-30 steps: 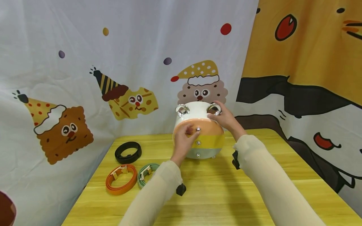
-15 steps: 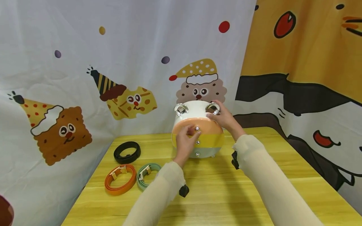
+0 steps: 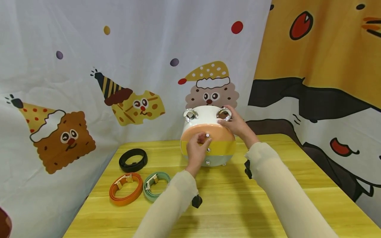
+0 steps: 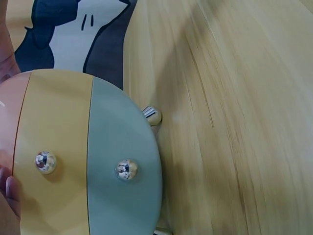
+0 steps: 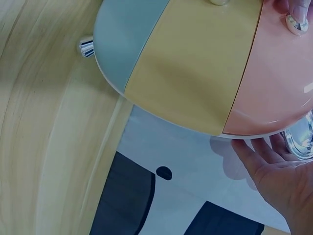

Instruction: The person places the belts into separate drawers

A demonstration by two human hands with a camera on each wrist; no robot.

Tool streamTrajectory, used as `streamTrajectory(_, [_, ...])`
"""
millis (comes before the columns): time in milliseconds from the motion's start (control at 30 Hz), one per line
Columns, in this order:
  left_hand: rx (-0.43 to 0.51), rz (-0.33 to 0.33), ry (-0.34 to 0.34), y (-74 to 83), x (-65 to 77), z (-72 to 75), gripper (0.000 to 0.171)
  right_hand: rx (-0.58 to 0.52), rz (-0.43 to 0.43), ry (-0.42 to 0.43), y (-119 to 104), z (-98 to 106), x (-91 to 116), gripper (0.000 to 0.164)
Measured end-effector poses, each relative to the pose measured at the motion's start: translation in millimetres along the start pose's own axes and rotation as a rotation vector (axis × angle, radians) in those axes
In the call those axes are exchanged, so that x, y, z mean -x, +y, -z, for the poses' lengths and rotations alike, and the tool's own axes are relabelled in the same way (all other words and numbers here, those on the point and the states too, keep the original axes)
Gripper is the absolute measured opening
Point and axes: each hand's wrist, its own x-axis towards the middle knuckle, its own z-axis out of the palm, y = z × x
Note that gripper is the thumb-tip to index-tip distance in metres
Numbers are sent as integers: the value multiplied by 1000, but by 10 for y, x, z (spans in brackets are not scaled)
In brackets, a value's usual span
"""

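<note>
A small rounded drawer box (image 3: 220, 148) with a white top stands on the table. Its front has an orange-pink, a yellow and a grey-green drawer, each with a silver knob. Two silver ring ears (image 3: 190, 115) rise from the top. My left hand (image 3: 196, 148) pinches the top drawer's knob (image 5: 297, 24), as the right wrist view shows. My right hand (image 3: 236, 124) grips the box's upper right side by the ear, thumb toward the front. Seen from the left wrist, the lower two knobs (image 4: 127, 169) are untouched and the drawer fronts lie flush.
To the left lie three coiled belts: a black belt (image 3: 122, 162), an orange belt (image 3: 126, 200) and a green belt (image 3: 151, 197). A printed cartoon curtain (image 3: 143, 66) hangs behind the wooden table (image 3: 226, 211). Short silver feet (image 4: 152, 115) hold up the box.
My left hand has shifted slightly right against the top drawer, its fingertips staying at the knob. The right hand keeps its place on the box. The view has shifted slightly.
</note>
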Motion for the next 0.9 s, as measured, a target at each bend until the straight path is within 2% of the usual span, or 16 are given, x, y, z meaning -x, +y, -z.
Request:
streamTrajectory(500, [28,72,143,16,18,-137,21,-2,22,-13,-36,4,17,74])
streamTrajectory(733, [37,110,174,31,20,-195,23,-40,29,-27,-55,0,31,78])
streamTrajectory(900, [22,121,186,41,23,-204,21,-17,28,-31,-34,7,16,74])
